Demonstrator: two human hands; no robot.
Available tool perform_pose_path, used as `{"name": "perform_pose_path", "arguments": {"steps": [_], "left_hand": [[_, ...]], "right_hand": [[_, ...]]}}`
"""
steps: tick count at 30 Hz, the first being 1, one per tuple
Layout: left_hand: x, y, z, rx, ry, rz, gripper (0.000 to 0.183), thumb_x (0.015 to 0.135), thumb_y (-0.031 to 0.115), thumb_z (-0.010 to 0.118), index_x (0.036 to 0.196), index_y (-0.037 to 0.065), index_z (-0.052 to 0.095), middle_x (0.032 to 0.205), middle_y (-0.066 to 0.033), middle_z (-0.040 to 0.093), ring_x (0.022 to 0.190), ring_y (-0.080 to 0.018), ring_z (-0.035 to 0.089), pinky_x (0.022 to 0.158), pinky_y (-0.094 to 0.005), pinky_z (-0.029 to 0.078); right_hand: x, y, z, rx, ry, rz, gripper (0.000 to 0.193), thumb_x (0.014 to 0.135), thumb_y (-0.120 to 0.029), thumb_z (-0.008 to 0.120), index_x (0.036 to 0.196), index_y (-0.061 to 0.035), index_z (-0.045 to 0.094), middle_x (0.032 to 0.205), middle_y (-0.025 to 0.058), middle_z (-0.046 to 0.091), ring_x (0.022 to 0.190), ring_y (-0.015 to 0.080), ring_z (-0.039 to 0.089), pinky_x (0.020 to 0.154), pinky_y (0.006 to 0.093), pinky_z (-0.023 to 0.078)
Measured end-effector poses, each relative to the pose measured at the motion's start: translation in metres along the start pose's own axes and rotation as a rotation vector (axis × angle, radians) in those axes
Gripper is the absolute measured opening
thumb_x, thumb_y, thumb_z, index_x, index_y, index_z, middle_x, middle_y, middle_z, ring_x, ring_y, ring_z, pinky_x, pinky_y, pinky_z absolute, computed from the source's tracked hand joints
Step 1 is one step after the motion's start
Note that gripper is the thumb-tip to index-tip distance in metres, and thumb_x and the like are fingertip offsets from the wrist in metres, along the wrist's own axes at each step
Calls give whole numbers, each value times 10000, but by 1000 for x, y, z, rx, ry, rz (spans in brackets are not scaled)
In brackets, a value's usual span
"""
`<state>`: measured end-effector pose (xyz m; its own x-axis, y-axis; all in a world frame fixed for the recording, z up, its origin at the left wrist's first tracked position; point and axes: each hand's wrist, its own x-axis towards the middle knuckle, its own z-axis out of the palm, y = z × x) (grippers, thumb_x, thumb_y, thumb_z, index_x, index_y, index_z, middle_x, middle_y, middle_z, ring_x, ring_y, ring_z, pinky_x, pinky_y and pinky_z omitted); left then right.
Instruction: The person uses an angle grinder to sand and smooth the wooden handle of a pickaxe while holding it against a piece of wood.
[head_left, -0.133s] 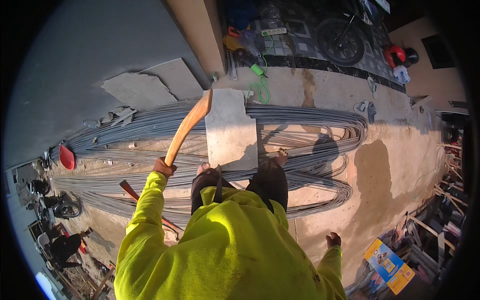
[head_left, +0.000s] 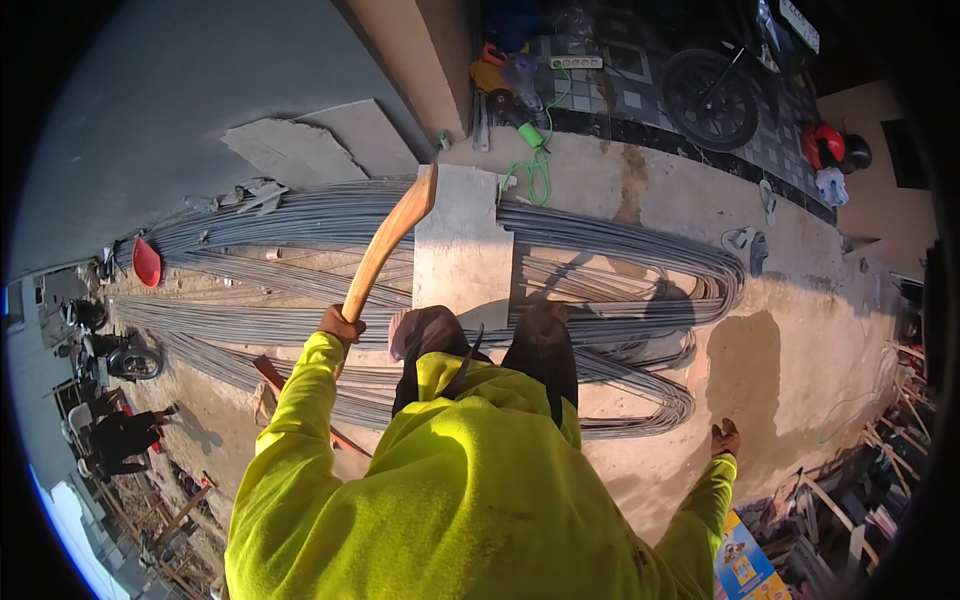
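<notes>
My left hand (head_left: 342, 325) is closed around the lower part of a curved, pale wooden handle (head_left: 385, 245), which slants up and away over the steel rods. A long dark red metal bar (head_left: 268, 372), broad at one end, shows on both sides of my left forearm. My sleeve hides whether it joins the handle. Off to the right, my right hand (head_left: 725, 437) is held out over the concrete with nothing in it, its fingers loosely apart. Bundles of bent steel rods (head_left: 610, 228) lie across the ground, and my legs are over them. A flat grey board (head_left: 460, 265) lies across the rods ahead.
Broken sheets (head_left: 290, 150) lean against the left wall. A red bowl-like piece (head_left: 147, 262) lies left of the rods. A green cord (head_left: 540, 180), sandals (head_left: 750, 245) and a motorcycle (head_left: 710, 98) are ahead. Scrap wood (head_left: 840, 510) fills the right; a person (head_left: 125, 440) is far left.
My right hand has swung outward and forward, its fingers loosening. My left leg has come forward and up. The handle stays in my left hand, and the view has shifted slightly.
</notes>
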<state>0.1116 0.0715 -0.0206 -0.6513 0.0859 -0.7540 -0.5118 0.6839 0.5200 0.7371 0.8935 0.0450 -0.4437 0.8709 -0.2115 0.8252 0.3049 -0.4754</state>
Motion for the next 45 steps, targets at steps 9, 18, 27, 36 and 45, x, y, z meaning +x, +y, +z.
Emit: {"name": "perform_pose_path", "arguments": {"steps": [9, 18, 27, 36, 45], "left_hand": [[-79, 49, 120, -340, 109, -109, 165, 786, 84, 716, 812, -53, 628, 681, -118, 632, 553, -227, 670, 527, -388, 592], [-75, 26, 245, -452, 195, -314, 231, 813, 124, 751, 866, -79, 653, 664, -156, 676, 599, -242, 718, 558, -383, 577], [-46, 53, 275, -506, 329, -478, 349, 783, 156, 777, 995, -100, 671, 717, -175, 685, 611, -243, 707, 575, -372, 570], [13, 50, 310, -588, 392, -516, 405, 774, 167, 803, 1099, -52, 701, 787, -175, 710, 655, -246, 701, 635, -386, 559], [75, 77, 325, -702, 379, -667, 413, 782, 196, 795, 1120, -26, 709, 896, -215, 729, 828, -299, 722, 785, -412, 556]], "right_hand": [[292, -347, 29, -381, -261, -645, 416, 953, -116, 655, 1352, -20, 581, 1367, 182, 597, 1095, 315, 658, 908, 374, 546], [313, -583, 72, -439, -447, -1132, 455, 910, -96, 698, 1348, -37, 587, 1386, 184, 580, 1065, 332, 670, 890, 380, 545], [343, -737, 157, -534, -639, -1344, 291, 939, -110, 674, 1206, 6, 655, 1159, 193, 672, 1021, 322, 685, 880, 380, 533], [244, -601, 209, -1067, -1417, -710, 434, 884, -438, 754, 896, -8, 688, 858, 198, 676, 820, 312, 681, 757, 415, 529], [282, -644, 199, -1092, -1638, -697, 418, 925, -346, 702, 711, -4, 594, 625, 161, 541, 580, 211, 522, 575, 386, 424]]}}
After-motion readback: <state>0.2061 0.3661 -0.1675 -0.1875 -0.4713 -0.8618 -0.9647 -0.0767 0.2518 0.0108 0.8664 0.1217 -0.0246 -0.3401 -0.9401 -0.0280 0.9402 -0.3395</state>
